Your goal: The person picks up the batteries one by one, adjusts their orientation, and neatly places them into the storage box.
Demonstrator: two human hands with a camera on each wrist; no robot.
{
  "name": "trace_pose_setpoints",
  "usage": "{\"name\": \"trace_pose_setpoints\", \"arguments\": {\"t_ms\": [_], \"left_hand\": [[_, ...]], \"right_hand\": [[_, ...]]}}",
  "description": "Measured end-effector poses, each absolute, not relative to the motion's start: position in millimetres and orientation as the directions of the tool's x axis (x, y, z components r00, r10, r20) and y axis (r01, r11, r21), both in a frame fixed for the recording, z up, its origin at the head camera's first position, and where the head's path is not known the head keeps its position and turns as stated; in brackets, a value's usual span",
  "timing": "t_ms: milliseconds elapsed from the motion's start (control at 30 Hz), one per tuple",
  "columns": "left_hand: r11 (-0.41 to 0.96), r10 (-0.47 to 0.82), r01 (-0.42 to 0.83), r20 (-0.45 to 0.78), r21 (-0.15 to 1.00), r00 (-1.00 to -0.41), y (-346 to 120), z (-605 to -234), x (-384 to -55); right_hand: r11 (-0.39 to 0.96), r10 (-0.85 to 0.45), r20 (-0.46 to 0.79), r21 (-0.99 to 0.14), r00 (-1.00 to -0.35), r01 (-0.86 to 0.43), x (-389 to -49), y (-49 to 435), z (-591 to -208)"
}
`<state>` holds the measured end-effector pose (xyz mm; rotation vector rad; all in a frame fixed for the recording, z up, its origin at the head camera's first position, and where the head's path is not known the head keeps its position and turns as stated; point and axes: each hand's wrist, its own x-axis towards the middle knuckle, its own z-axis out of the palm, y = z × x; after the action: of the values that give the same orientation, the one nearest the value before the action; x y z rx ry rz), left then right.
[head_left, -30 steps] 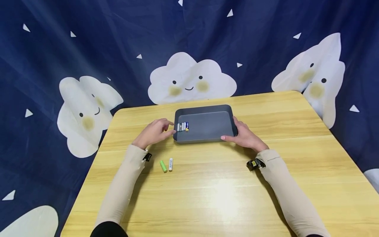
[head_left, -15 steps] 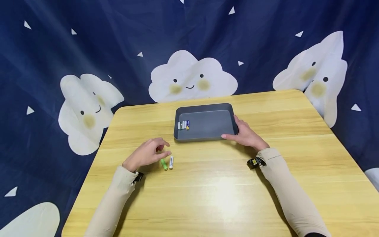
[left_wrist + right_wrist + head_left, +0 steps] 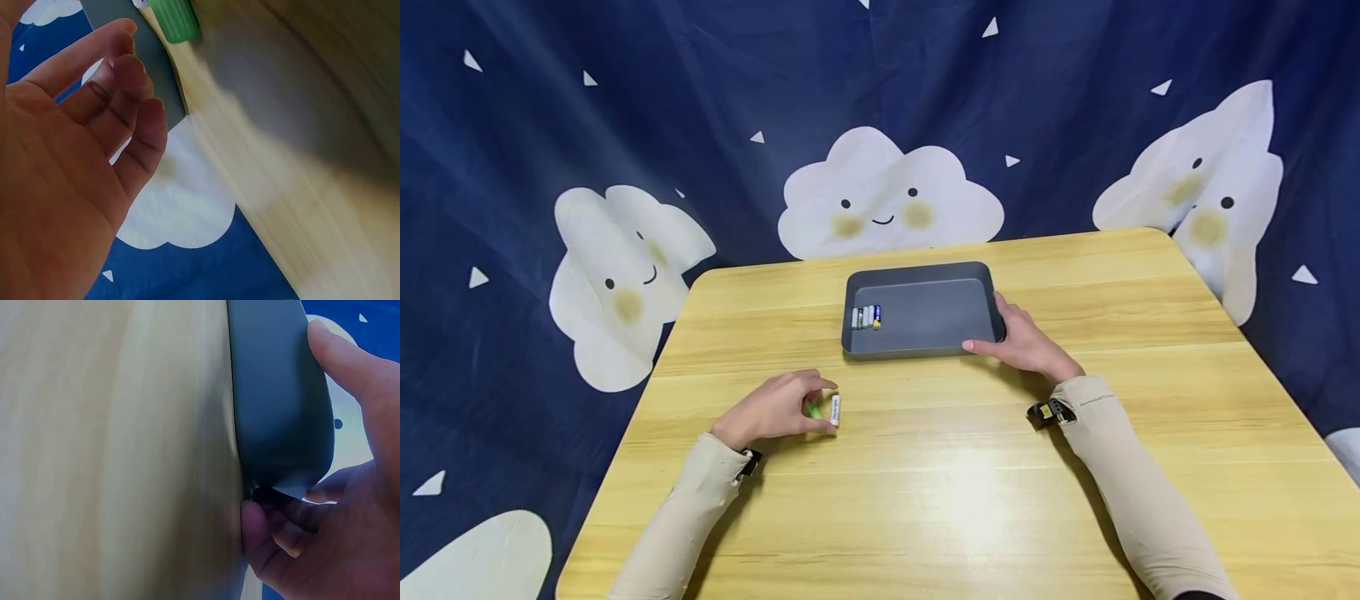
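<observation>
A white battery (image 3: pixel 835 410) lies on the table with a green battery (image 3: pixel 814 409) just left of it. My left hand (image 3: pixel 778 408) arches over the green one, thumb tip right at the near end of the white battery and index fingertip just past its far end. In the left wrist view the green battery (image 3: pixel 175 19) shows beyond the loosely bent fingers (image 3: pixel 150 134); the thumb is out of frame. My right hand (image 3: pixel 1026 340) grips the dark grey tray (image 3: pixel 917 350) at its near right corner, thumb on the rim and fingers (image 3: pixel 256 525) around the outside.
Several batteries (image 3: pixel 866 317), the rightmost of them blue, lie side by side at the left end inside the tray. A wooden table (image 3: pixel 910 500) carries everything. Behind its far edge hangs a blue curtain (image 3: pixel 722 67) with white clouds.
My left hand has moved from the tray's left wall back toward me, down to the two loose batteries, its thumb and index finger spreading around the white one. My right hand stays on the tray.
</observation>
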<state>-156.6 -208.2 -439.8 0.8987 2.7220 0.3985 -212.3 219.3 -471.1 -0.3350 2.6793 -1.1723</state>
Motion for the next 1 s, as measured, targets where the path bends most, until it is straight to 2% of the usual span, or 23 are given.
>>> {"name": "trace_pose_setpoints", "arguments": {"t_ms": [367, 1000], "left_hand": [[0.781, 0.606, 0.541, -0.171, 0.313, -0.777, -204.0, -445.5, -158.3], [0.766, 0.626, 0.573, -0.139, 0.291, -0.767, -202.7, -450.6, -160.7]], "right_hand": [[0.652, -0.288, -0.089, -0.747, -0.954, -0.127, -213.1, 219.3, -472.8], [0.656, -0.288, -0.091, -0.744, -0.953, -0.127, -212.3, 219.5, -471.5]]}}
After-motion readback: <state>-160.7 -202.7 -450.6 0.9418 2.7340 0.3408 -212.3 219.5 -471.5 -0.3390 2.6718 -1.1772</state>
